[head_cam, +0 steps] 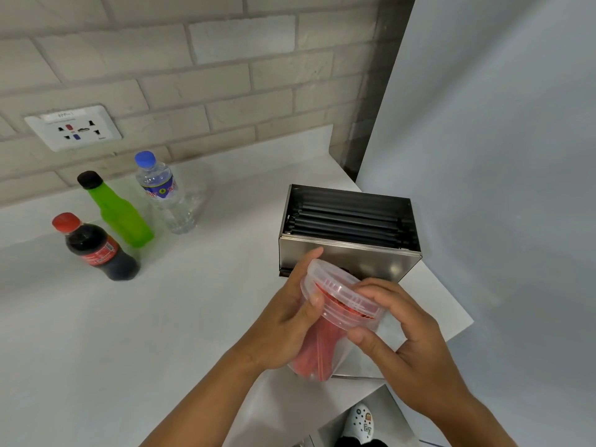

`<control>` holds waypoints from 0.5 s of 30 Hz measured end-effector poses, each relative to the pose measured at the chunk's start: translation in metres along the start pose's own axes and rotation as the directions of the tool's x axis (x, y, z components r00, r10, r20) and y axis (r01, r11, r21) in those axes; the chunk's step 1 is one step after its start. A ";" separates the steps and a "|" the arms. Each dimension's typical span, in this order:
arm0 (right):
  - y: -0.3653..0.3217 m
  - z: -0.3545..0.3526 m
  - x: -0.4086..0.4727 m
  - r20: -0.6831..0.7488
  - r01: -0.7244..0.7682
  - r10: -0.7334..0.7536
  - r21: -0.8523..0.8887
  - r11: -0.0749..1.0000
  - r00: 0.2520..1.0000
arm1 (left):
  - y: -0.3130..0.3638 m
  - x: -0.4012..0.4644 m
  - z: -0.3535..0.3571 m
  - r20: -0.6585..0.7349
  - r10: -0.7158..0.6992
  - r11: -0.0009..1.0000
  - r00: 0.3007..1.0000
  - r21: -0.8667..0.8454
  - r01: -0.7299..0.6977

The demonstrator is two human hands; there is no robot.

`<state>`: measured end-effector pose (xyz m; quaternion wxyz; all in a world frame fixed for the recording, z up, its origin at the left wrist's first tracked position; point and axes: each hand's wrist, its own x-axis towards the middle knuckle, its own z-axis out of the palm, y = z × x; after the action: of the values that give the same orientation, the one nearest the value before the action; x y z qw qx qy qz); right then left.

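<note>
I hold a clear plastic container (325, 337) with red contents above the white counter (167, 317), tilted with its top facing away from me. My left hand (287, 321) grips its body, thumb on the rim. My right hand (396, 333) pinches the clear lid (338, 291) at its right edge, fingers curled over it. The lid sits on the container's mouth; whether it is fully sealed cannot be told.
A steel box (348, 250) holding several black sheets stands just behind my hands. At the left stand a cola bottle (96, 246), a green bottle (119, 214) and a water bottle (164, 195). A wall socket (74, 127) sits on the brick wall. A grey panel (500, 156) bounds the right.
</note>
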<state>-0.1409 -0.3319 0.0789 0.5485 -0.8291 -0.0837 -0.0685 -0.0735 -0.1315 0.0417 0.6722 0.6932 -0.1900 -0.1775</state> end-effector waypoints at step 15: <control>0.008 0.014 -0.002 -0.078 -0.072 0.078 0.082 0.994 0.994 | 0.008 -0.006 0.005 -0.029 -0.071 0.997 0.997 -0.038 0.070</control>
<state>-0.1406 -0.3223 0.0665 0.5859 -0.8060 -0.0327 -0.0779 -0.0816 -0.1334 0.0494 0.6812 0.6895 -0.1518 -0.1938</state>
